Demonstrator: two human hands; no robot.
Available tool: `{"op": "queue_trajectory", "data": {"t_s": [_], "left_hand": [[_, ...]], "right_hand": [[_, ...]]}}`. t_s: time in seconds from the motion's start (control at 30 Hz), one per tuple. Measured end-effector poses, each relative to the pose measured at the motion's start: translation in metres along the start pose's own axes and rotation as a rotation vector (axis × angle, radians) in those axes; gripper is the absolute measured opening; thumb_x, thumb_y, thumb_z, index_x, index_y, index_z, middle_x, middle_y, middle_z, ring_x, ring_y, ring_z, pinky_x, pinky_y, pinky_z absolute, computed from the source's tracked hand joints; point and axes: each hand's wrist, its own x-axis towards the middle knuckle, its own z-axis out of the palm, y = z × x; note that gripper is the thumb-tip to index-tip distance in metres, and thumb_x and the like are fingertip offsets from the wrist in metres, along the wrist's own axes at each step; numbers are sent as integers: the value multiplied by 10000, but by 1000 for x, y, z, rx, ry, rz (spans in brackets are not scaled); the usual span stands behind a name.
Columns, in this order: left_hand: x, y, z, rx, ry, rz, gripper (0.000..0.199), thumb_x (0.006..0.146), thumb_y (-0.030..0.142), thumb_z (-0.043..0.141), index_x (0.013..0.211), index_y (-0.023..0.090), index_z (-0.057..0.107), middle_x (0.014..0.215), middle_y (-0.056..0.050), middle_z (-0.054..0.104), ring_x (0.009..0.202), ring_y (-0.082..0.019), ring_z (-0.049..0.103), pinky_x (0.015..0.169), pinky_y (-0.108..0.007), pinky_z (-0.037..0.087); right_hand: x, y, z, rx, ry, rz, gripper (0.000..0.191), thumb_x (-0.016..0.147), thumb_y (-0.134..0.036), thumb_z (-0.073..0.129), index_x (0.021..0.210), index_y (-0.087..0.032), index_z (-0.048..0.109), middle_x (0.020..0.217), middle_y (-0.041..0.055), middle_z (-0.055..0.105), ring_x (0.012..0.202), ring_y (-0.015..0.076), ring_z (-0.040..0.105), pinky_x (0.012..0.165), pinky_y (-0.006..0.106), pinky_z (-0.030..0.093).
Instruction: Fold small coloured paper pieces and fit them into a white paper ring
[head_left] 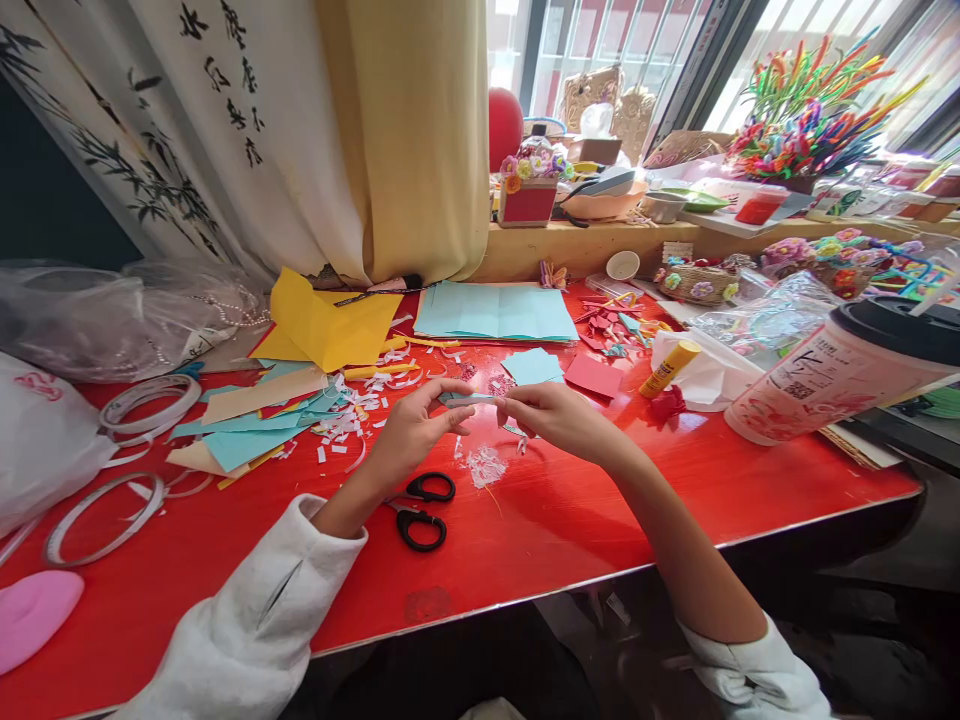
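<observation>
Between my two hands, above the red table point(570, 520), is a small piece of light blue paper point(471, 400), seen nearly edge-on. My left hand point(411, 425) pinches its left end between thumb and fingers. At the right end, my right hand point(559, 420) grips it the same way. Below my left hand lie scissors with black handles point(421, 530), their blades partly hidden by my wrist. Just beyond my hands are light blue paper squares point(534, 366) and a red paper square point(594, 375). White paper shreds point(486, 466) lie beneath my hands.
A tilted drink cup point(832, 375) and a yellow glue stick point(670, 368) stand on the right. Paper scraps point(255, 430) and tape rolls point(105, 520) lie left. Light blue sheets point(495, 310) and yellow paper point(330, 320) are at the back. The table's front edge is near me.
</observation>
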Motion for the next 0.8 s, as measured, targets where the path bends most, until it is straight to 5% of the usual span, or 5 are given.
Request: {"op": "queue_trajectory", "data": {"t_s": [0.8], "left_hand": [[-1, 4, 4, -40, 66, 14, 267, 770, 370, 572, 936, 163, 604, 880, -47, 618, 778, -163, 624, 621, -279, 574]], "right_hand": [[1, 4, 2, -49, -20, -28, 455, 856, -490, 373, 657, -147, 597, 553, -23, 433, 494, 67, 365, 476, 212, 251]]}}
